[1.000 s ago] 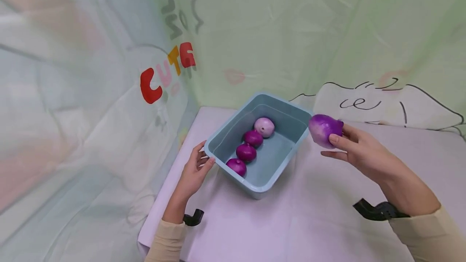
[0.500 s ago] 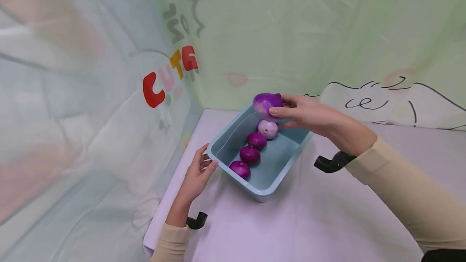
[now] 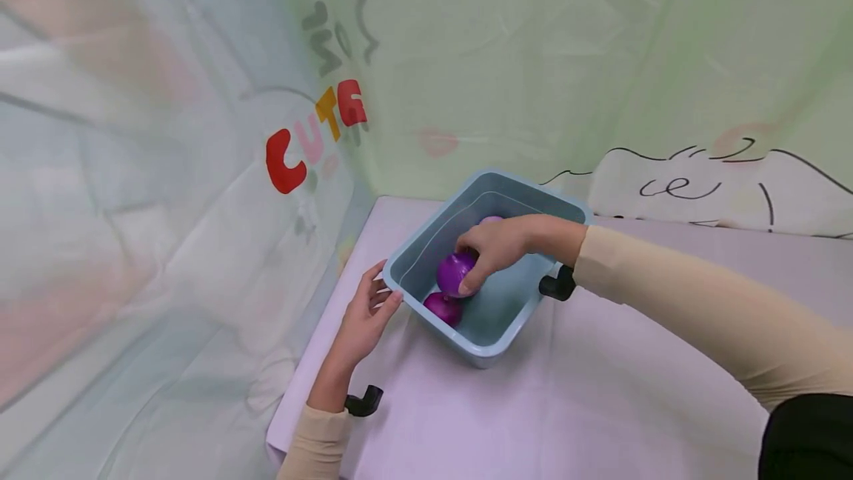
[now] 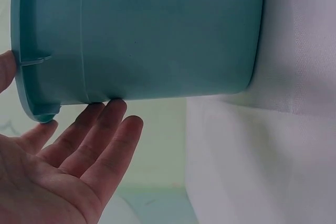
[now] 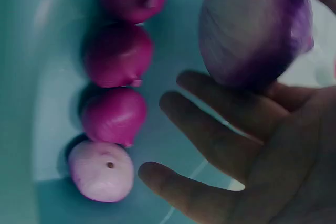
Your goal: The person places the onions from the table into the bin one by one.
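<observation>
A light-blue plastic basin (image 3: 489,350) sits on the table. My left hand (image 3: 362,323) holds its near-left corner, thumb at the rim and fingertips against the outer wall (image 4: 157,35). Inside the basin my right hand (image 3: 496,247) pinches a large purple onion (image 3: 453,275) between thumb and index finger; the other fingers are spread in the right wrist view. That onion is above a row of smaller onions. A dark magenta onion (image 3: 443,310) lies nearest me. The right wrist view shows more magenta onions (image 5: 114,115) and a pale onion (image 5: 102,171) at the row's end.
The basin stands on a pale lilac tablecloth (image 3: 466,421), near the table's left edge. Printed curtains hang behind (image 3: 506,80) and on the left (image 3: 166,206). Each wrist carries a black strap mount (image 3: 558,284).
My right hand has carried the large onion from the basin's right side, over the far end, then down inside above the row. The left hand has stayed at the corner.
</observation>
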Available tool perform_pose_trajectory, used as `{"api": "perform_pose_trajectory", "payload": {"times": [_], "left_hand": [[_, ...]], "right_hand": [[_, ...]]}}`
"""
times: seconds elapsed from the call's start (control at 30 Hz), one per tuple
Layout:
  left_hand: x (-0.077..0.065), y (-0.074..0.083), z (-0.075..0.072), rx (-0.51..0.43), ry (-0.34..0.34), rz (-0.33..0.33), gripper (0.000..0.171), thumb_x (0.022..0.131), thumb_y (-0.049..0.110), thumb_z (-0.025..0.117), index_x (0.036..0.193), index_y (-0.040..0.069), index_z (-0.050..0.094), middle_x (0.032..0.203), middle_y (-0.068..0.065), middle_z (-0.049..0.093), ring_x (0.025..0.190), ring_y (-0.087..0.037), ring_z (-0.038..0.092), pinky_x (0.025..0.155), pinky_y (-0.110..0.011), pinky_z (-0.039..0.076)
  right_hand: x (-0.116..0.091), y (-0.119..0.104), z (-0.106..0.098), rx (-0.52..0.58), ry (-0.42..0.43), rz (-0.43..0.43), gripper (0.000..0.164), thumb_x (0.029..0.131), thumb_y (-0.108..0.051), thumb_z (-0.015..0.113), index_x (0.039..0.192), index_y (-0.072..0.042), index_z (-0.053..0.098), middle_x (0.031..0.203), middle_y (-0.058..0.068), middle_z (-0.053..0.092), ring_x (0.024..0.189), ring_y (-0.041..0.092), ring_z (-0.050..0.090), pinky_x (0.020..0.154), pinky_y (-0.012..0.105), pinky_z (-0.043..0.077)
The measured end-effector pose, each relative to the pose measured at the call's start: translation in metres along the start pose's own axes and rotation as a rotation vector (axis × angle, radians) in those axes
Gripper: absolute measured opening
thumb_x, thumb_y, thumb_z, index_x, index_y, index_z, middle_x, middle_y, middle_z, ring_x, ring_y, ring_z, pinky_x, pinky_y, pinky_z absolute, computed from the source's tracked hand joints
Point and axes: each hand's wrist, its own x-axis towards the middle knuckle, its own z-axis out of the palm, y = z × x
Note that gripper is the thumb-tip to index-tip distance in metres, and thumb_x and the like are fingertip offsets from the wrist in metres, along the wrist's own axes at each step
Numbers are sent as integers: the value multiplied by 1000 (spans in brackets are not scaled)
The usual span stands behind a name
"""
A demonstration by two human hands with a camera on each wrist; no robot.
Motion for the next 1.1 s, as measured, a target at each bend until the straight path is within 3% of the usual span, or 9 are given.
{"api": "perform_pose_trajectory", "payload": {"times": [0.1, 0.43, 0.7, 0.93, 1.1], "left_hand": [[0, 0, 2, 5, 6, -3, 67, 105, 17, 66, 162, 12, 32, 145, -21, 55, 127, -43, 57, 102, -56, 49], [0, -1, 3, 10, 20, -12, 66, 105, 17, 66, 162, 15, 32, 144, -19, 55, 127, -42, 57, 102, -57, 49], [0, -3, 3, 21, 16, -6, 66, 105, 16, 65, 162, 15, 32, 145, -21, 55, 127, -41, 57, 102, -57, 49], [1, -3, 3, 22, 23, -5, 65, 105, 17, 66, 161, 17, 33, 144, -20, 56, 127, -41, 57, 102, -57, 49], [1, -1, 2, 15, 15, -12, 66, 105, 17, 66, 161, 15, 32, 144, -20, 55, 127, -41, 57, 102, -56, 49]], "right_hand": [[4, 2, 8, -86, -73, 19, 92, 81, -57, 83, 149, -5, 50, 134, 5, 58, 126, 29, 50, 90, 44, 56], [10, -6, 20, -161, -231, 45, 93, 77, -58, 85, 152, -16, 51, 138, -1, 54, 134, 28, 43, 99, 51, 51], [7, -7, 21, -236, -351, 43, 86, 79, -57, 84, 148, -15, 56, 137, -4, 56, 131, 23, 46, 103, 48, 49], [3, -7, 22, -248, -368, 43, 84, 79, -59, 82, 147, -16, 58, 133, -5, 58, 129, 24, 46, 98, 46, 52], [4, -7, 23, -244, -367, 23, 80, 84, -60, 77, 145, -10, 59, 133, -2, 61, 127, 24, 50, 102, 47, 50]]}}
